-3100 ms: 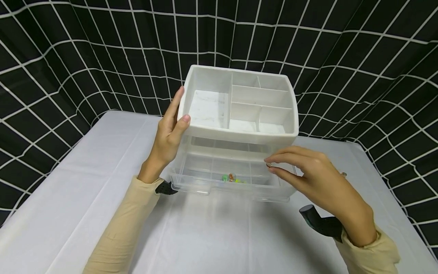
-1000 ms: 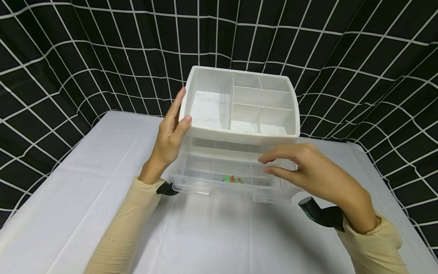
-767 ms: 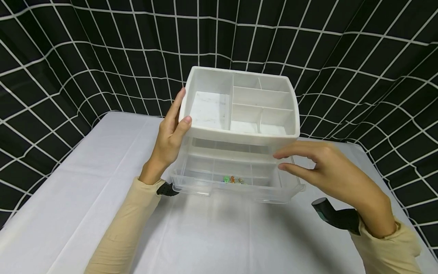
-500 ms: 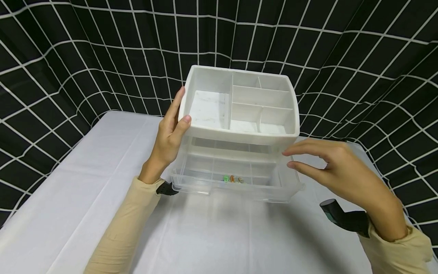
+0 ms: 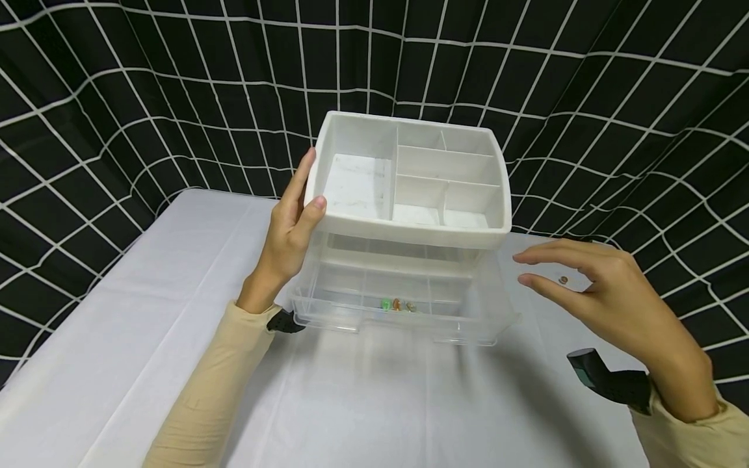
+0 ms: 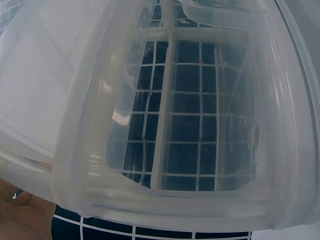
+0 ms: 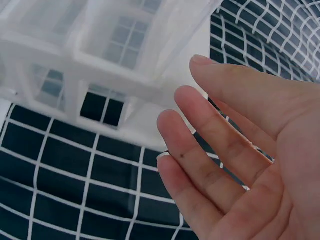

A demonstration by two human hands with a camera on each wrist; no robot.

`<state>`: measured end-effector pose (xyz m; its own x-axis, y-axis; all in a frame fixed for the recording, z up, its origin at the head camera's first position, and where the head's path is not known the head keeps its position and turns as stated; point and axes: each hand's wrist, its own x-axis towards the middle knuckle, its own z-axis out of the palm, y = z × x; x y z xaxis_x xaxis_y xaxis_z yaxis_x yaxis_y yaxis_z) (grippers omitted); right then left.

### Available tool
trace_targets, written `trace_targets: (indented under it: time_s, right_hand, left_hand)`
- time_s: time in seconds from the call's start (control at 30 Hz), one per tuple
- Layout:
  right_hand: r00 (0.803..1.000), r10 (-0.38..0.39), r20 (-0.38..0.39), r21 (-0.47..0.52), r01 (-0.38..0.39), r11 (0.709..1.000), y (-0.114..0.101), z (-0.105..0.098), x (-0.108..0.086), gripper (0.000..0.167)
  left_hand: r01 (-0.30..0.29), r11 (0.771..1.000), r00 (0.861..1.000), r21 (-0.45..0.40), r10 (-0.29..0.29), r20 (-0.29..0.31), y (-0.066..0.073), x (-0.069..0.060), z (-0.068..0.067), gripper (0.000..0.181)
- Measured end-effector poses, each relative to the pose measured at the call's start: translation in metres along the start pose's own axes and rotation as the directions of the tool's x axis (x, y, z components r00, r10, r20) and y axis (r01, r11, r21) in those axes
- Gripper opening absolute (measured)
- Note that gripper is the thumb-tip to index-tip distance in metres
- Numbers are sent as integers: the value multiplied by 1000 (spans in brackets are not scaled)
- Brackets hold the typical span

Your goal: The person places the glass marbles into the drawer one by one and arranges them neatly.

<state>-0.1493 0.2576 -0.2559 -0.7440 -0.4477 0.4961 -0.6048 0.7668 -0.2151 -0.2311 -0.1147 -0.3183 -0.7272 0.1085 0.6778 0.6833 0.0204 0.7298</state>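
A white desk organizer (image 5: 407,237) with a divided top stands mid-table, its clear drawer (image 5: 336,315) pulled out toward me. Several small marbles (image 5: 385,304), green, orange and pale, lie in the drawer near its front. My left hand (image 5: 287,244) grips the organizer's left side, thumb over the front corner of the rim and fingers along the side. My right hand (image 5: 608,292) hovers to the right of the drawer, thumb and fingers apart with nothing between them. In the right wrist view its fingers (image 7: 200,170) are spread beside the organizer. A small brown object (image 5: 564,280) lies beyond that hand.
A white cloth (image 5: 351,403) covers the table. Behind and on both sides hangs a black curtain (image 5: 234,58) with a white grid. The top compartments (image 5: 357,185) of the organizer hold nothing visible.
About three seconds ago my right hand pinched a small object over the drawer; its fingers now hold nothing. It has since drawn back to the right. My left hand keeps its grip.
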Motion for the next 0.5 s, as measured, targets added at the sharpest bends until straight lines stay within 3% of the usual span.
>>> trace_targets:
  time_s: [0.33, 0.5]
  right_hand:
    - [996, 92, -3, -29, -92, 995, 17, 3, -15, 36]
    - [996, 92, -20, -41, -92, 995, 24, 6, -22, 35]
  left_hand:
    - [6, 1000, 1000, 5, -6, -2, 0, -1, -1, 63]
    - [7, 1000, 1000, 3, -7, 1, 0, -1, -1, 63]
